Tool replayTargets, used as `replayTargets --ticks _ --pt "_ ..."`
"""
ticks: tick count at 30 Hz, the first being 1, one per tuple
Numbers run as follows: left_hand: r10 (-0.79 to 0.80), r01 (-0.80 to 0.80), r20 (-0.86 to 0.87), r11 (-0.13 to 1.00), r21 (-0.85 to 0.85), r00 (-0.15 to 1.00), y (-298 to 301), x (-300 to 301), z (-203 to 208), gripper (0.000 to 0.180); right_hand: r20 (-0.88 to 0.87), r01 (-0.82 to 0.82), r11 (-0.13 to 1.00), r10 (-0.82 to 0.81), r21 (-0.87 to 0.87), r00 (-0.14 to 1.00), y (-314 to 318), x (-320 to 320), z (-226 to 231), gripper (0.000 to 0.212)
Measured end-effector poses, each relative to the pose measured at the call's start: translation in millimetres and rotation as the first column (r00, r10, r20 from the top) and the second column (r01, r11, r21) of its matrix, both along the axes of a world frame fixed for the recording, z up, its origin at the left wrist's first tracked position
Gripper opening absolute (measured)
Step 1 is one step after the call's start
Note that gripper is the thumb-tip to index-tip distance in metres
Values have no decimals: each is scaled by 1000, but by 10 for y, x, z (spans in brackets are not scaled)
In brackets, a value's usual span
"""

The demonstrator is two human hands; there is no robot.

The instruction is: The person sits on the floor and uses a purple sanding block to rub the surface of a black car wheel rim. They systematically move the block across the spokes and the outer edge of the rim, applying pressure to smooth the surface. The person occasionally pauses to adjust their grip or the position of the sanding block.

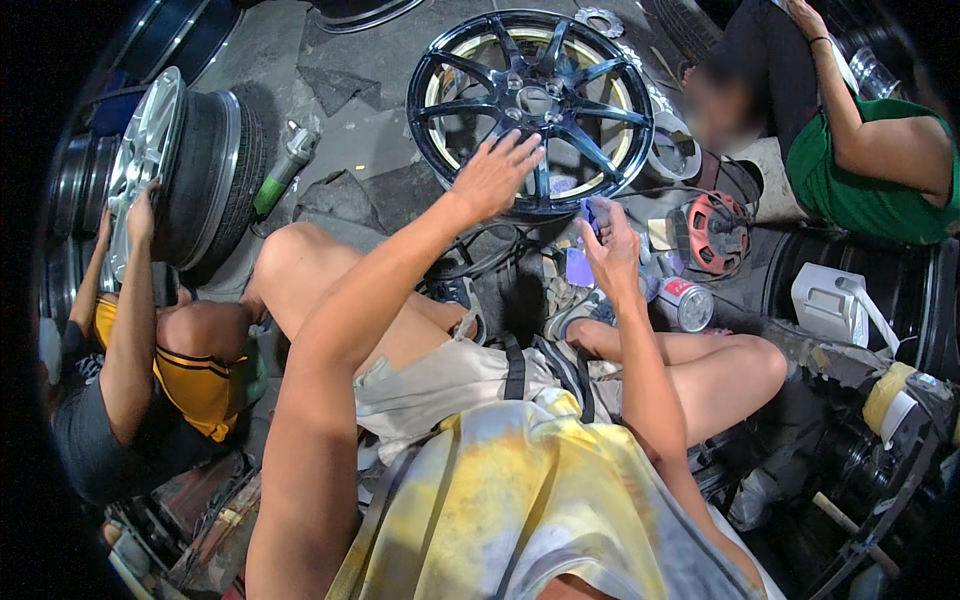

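Observation:
A dark glossy multi-spoke wheel rim [492, 108] lies flat on the floor in front of me, its front side up. My left hand [497, 175] is over its near left spokes, fingers stretched apart with nothing in them; whether it touches the metal I cannot tell. At the rim's near right edge, my right hand [612, 245] pinches a small blue-purple piece [590, 210], perhaps a folded sheet or cloth. Just below that hand, a flat purple square [579, 267] lies among small items.
To the left, a co-worker's hands hold a silver wheel [150, 130] beside a tyre [240, 150]. A green-and-grey power tool [287, 168] lies nearby. On the right are a red cable reel [717, 232], a tin can [685, 304], a white container [830, 303] and another person in green.

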State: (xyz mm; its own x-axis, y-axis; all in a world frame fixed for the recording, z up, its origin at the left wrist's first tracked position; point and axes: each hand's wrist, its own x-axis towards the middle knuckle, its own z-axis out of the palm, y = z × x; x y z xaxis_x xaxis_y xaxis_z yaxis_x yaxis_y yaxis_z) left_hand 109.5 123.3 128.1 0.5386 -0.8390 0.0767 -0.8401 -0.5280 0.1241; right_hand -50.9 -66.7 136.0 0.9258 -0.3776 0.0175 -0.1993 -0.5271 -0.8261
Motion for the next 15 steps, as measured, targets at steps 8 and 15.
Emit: replayTargets --ticks 8,15 --pt "-205 196 42 967 161 978 36 -471 98 66 103 -63 879 125 -472 987 12 -103 -65 37" --pt "-11 10 3 995 103 1000 -199 210 -113 63 30 -107 826 148 -554 989 83 -79 29 36"
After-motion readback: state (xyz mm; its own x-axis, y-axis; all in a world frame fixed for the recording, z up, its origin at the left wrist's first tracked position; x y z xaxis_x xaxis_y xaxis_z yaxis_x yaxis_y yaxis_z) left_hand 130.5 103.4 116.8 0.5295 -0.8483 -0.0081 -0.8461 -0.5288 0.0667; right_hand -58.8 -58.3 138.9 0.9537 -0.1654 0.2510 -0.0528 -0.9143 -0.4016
